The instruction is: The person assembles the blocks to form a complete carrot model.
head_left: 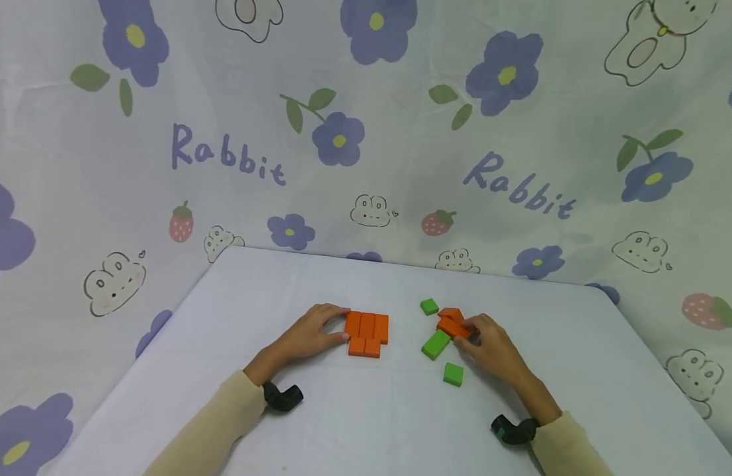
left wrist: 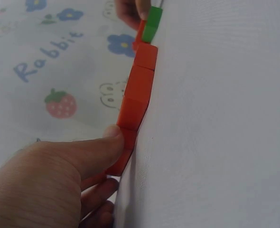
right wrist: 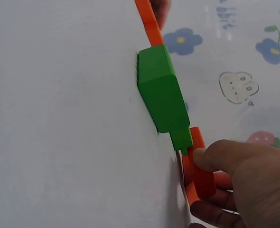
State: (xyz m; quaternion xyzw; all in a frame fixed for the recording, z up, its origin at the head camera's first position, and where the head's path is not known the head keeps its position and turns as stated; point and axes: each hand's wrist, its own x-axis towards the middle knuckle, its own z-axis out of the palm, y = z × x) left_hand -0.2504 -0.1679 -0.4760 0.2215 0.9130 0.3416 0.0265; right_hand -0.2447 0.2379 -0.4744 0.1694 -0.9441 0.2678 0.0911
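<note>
Near the middle of the table, several orange blocks [head_left: 367,326] lie side by side in two rows, three in the back row. My left hand [head_left: 309,330] holds the leftmost back block [head_left: 353,324] at its ends, index finger at the far corner and thumb at the near one. To the right, my right hand [head_left: 490,347] pinches another orange block [right wrist: 204,175] between thumb and fingers, tilted in the right wrist view. Just behind it lies one more orange piece [head_left: 451,313]. A green rectangular block [head_left: 436,344] lies close beside the held block.
Two small green blocks lie loose, one toward the back [head_left: 429,306] and one nearer the front [head_left: 453,374]. The white tabletop [head_left: 342,423] meets a patterned cloth backdrop [head_left: 401,132] at its far edge. Black wrist devices [head_left: 514,431] sit by both sleeves.
</note>
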